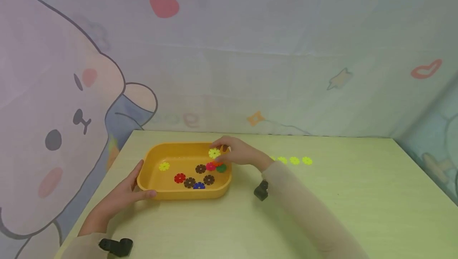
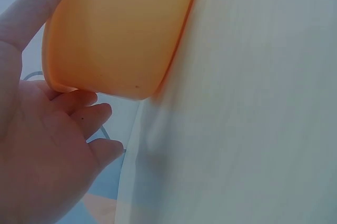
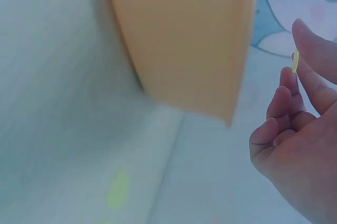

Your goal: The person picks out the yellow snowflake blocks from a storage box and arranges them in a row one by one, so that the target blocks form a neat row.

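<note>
A yellow plastic tray [image 1: 150, 189] stands on the left part of the table. My left hand [image 1: 121, 191] grips its left end, thumb along the near rim and fingers round the outside, as the left wrist view also shows. Over the tray's right end my right hand [image 1: 241, 152] pinches a yellow snowflake disc [image 3: 295, 61] between thumb and fingertip, raised above the rim in the right wrist view. On the tray's floor lie another yellow disc [image 1: 164, 166], a red disc [image 1: 180, 178], a blue disc [image 1: 198, 186], a green disc [image 1: 221, 168], a pink disc [image 1: 210, 166] and several brown discs [image 1: 200, 169].
A row of yellow discs [image 1: 294, 160] lies on the light table [image 1: 358, 195], right of the tray and partly behind the right forearm. A printed cloth [image 1: 229, 72] hangs behind the table's far edge. Each wrist wears a black camera [image 1: 116, 247].
</note>
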`<state>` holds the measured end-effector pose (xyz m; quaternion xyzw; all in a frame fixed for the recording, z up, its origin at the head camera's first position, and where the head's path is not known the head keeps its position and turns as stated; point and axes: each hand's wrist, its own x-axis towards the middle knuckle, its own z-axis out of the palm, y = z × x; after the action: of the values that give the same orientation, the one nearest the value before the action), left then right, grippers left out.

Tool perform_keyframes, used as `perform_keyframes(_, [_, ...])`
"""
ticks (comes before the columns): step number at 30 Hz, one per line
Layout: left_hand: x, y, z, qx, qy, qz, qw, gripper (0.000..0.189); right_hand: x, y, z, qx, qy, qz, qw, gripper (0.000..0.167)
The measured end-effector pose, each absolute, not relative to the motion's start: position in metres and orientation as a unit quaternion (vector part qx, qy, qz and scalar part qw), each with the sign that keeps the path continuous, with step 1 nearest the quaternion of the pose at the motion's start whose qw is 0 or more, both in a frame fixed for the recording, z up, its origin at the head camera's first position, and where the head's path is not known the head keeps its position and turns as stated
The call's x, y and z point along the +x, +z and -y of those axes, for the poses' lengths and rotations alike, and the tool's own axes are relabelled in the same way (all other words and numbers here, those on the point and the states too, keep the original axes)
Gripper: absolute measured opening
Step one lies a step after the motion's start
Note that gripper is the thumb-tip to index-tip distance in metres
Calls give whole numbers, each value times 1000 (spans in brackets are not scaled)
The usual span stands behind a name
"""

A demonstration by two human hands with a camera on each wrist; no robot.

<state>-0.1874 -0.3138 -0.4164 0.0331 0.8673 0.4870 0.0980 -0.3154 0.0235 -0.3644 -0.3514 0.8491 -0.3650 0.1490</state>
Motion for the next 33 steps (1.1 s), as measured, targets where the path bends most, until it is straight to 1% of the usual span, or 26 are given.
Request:
perform_keyframes(6, [-189, -416, 314, 39, 485, -868, 96, 113, -316, -358, -73, -359, -359, -855, 106, 42])
perform_keyframes(14, [-188, -415, 317, 36, 477, -873, 97, 113, -315, -355, -130, -333, -358, -869, 73, 44])
perform_keyframes(21, [-187, -415, 319, 43, 485, -868, 94, 112, -317, -358, -177, -283, -355, -890, 51, 43])
perform_keyframes(27, [-187, -414, 320, 50, 492, -864, 93, 111, -318, -368, -223, -228, -347, -909, 34, 46])
perform_keyframes(33, [-188, -412, 321, 47, 490, -865, 94, 111, -322, -384, -262, -171, -339, -924, 36, 50])
